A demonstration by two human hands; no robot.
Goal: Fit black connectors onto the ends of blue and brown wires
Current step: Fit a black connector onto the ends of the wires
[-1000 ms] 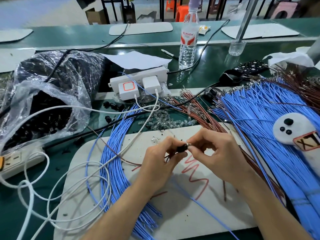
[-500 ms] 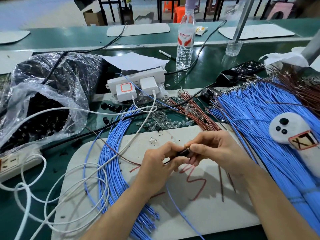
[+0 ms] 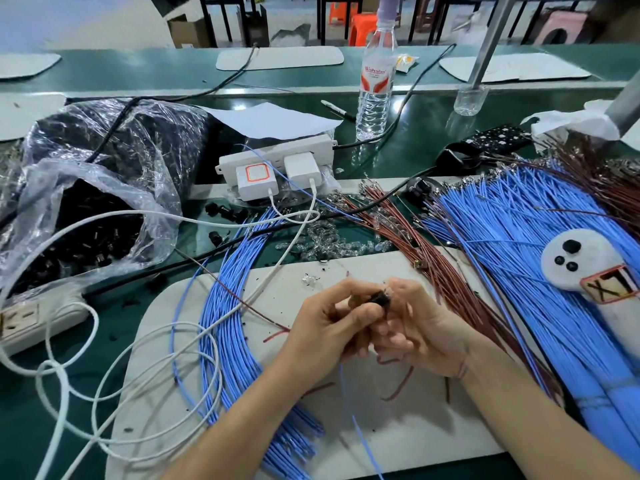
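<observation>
From the head camera, both hands met over the white mat (image 3: pixel 398 441), right in the middle of the green surface (image 3: pixel 419 133). The left hand (image 3: pixel 325 327) had its fingers curled and pinched the black connector (image 3: pixel 379 296) from the left; the right hand (image 3: pixel 422 327) closed its thumb and fingertips on the same piece from the other side, so the connector sat squeezed between the two, just above the mat. One loose blue wire (image 3: pixel 356 424) ran down from under the hands toward the near edge, though which hand held it could not be told. To the left, a curved bundle of blue wires (image 3: pixel 228 323) lay across the mat, with a white cable (image 3: pixel 104 403) looped over and beside it. To the right, brown wires (image 3: pixel 443 271) lay fanned out, and beyond them a broad spread of blue wires (image 3: pixel 519 271). Far left, a clear plastic bag (image 3: pixel 86 230) stood open, full of small black parts. Behind the hands sat a white power strip (image 3: pixel 277 161) with two chargers plugged in, and a water bottle (image 3: pixel 375 88) stood upright further back
</observation>
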